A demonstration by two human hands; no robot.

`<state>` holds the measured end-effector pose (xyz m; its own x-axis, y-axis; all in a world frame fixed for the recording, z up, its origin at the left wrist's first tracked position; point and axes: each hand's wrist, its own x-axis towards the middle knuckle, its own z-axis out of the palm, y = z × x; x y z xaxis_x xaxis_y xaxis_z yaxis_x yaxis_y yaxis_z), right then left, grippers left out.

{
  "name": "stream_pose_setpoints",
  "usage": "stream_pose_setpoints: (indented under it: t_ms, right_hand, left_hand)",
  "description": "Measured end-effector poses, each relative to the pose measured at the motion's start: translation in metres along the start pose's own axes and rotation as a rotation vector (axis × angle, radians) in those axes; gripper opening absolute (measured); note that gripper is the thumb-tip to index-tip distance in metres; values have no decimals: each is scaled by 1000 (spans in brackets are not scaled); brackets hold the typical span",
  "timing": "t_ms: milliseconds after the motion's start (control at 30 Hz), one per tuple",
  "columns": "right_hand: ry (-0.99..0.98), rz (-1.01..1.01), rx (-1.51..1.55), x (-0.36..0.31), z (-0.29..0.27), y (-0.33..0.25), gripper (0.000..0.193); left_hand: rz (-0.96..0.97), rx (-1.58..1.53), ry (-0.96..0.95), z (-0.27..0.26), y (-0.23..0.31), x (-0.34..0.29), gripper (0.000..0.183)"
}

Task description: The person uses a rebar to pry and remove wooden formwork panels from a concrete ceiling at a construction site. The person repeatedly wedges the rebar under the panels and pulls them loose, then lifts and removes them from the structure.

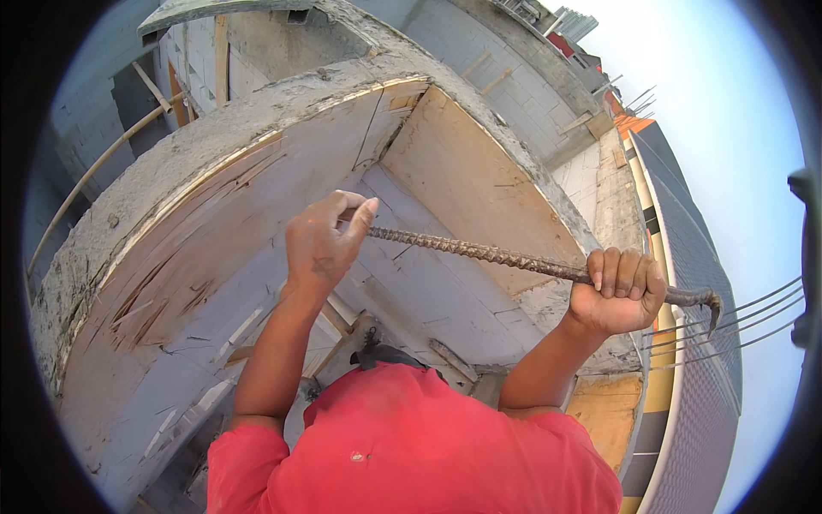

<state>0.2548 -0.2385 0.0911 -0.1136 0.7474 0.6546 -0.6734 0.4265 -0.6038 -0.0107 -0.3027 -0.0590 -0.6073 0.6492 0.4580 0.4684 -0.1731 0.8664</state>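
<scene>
A ribbed steel pry bar [479,251], seemingly made from rebar, spans the space in front of my chest, sloping down slightly to the right. Its right end is bent into a hook that sticks out past my right hand [621,289]. The fingers of that hand are wrapped over the bar near the hook. At the other end, my left hand [328,242] has its thumb and fingers closed on the bar; the very tip is hidden in the grip. Beyond the bar are wooden formwork panels [479,180] along a concrete beam [257,103].
Broken, splintered plywood [163,291] lines the left beam's inner side. Below stand light block walls [428,300] and timber pieces [454,360]. Several thin rebars [753,304] project at right, beside a tiled roof [685,411]. A bamboo pole [94,171] leans at far left.
</scene>
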Motion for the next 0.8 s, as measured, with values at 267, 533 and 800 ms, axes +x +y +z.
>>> stream_pose_setpoints:
  t_ms: [267, 533, 800]
  right_hand:
    - [-7, 18, -112, -37, -48, -55, 39]
    - [-79, -368, -275, -80, -52, -183, 34]
    - [-45, -590, -511, -45, -58, -312, 31]
  left_hand:
    - [947, 672, 356, -67, -88, 34, 20]
    - [973, 704, 396, -61, -98, 33, 23]
    - [720, 222, 515, -58, -61, 41, 22]
